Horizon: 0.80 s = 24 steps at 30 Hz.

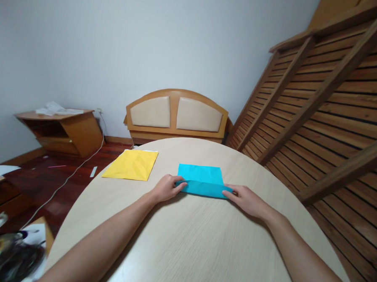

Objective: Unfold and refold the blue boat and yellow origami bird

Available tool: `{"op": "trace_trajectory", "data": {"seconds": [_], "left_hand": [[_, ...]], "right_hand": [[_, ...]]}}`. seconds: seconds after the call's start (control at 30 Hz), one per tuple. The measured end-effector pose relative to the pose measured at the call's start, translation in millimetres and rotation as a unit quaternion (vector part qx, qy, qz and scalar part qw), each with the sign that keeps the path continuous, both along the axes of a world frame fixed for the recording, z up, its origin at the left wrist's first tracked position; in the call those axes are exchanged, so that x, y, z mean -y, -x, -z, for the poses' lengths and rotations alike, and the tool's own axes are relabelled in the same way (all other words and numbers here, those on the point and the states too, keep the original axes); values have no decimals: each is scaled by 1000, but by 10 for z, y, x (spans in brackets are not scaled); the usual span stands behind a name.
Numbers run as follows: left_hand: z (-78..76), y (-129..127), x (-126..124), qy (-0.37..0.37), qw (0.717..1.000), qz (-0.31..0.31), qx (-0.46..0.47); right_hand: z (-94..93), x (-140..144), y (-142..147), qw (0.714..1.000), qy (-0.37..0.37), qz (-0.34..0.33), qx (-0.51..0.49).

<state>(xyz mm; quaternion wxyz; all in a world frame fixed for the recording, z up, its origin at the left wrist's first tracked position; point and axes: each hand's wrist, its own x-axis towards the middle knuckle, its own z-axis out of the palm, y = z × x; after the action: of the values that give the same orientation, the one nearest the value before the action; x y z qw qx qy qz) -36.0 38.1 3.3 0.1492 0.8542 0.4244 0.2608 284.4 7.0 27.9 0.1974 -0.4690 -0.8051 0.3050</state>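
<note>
Pinching folded blue paper [202, 184] with left fingers [179, 188] and right fingers [231, 196]

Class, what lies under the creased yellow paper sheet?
The yellow sheet rests on a round, pale wooden table; a white edge shows along its far side. Anything further is covered.

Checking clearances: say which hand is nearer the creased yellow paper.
Left. The left hand is right of the yellow paper, at the left end of the folded blue paper; the right hand is farther right, at the opposite end.
</note>
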Motion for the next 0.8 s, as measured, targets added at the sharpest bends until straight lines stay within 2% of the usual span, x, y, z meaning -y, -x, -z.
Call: {"op": "trace_trajectory", "data": {"seconds": [0.1,0.33,0.6,0.8], "left_hand": [[29,-8,-21,-6,999,-29,16],[57,-65,-19,-21,994,-101,45],[61,-115,-8,-26,989,-142,34],[84,-108,-8,-23,988,-151,-12]], "right_hand": [[72,-36,-23,999,-6,41,6],[254,-140,17,987,-96,130,-23],[437,-247,113,974,-63,179,-125],[410,-213,148,977,-49,164,-130]]}}
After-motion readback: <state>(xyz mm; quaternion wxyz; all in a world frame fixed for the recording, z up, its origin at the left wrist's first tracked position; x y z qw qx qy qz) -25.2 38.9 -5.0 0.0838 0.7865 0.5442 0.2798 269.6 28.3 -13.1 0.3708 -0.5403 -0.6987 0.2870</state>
